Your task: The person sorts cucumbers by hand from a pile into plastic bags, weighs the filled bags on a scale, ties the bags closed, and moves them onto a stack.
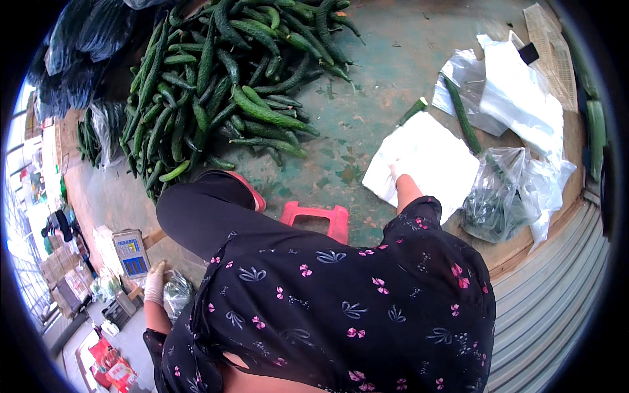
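Note:
At the lower left, my left hand (155, 283), in a pale glove, is closed at the top of a clear plastic bag (177, 296) with green things inside. The bag hangs beside a scale (132, 252) with a keypad and a blue panel. On the right, my right hand (397, 170), also gloved, rests on a stack of white plastic bags (429, 160). Its fingers blend into the white, so their pose is unclear. One cucumber (413, 110) pokes out behind the stack. Another cucumber (462, 114) lies to its right on loose bags.
A large heap of cucumbers (209, 85) fills the far left of the green floor. A red plastic stool (337, 226) shows in front of me. A clear bag (498, 209) with dark green contents, crumpled white bags (517, 78) and a cream crate (553, 56) lie at right.

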Tool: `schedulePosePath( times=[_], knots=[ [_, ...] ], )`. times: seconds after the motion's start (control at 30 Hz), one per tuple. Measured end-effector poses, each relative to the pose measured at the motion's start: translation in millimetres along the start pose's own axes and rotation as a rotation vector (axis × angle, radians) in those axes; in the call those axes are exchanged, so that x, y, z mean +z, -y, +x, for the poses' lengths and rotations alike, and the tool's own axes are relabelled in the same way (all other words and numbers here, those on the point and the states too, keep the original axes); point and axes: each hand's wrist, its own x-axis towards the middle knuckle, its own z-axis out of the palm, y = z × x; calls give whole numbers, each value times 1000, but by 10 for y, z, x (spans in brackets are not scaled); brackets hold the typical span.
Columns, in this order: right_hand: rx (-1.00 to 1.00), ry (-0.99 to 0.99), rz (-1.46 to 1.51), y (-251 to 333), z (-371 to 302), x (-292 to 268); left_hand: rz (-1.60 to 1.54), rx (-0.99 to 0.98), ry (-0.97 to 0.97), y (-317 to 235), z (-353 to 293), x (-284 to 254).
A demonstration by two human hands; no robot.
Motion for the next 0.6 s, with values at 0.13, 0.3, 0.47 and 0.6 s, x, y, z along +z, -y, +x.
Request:
schedulePosePath(
  times=[0.13,0.3,0.47,0.6],
  knots=[
    [-69,-170,121,-5,-357,-315,8,257,19,-957,25,9],
    [11,-71,477,18,-783,-1055,9,585,129,-2042,-113,201],
    [-232,-81,212,99,-1285,-2021,-47,754,308,-2656,-538,678],
    [-458,-11,1211,180,-1439,-2479,-118,820,525,-2788,-867,1012]
  ],
)
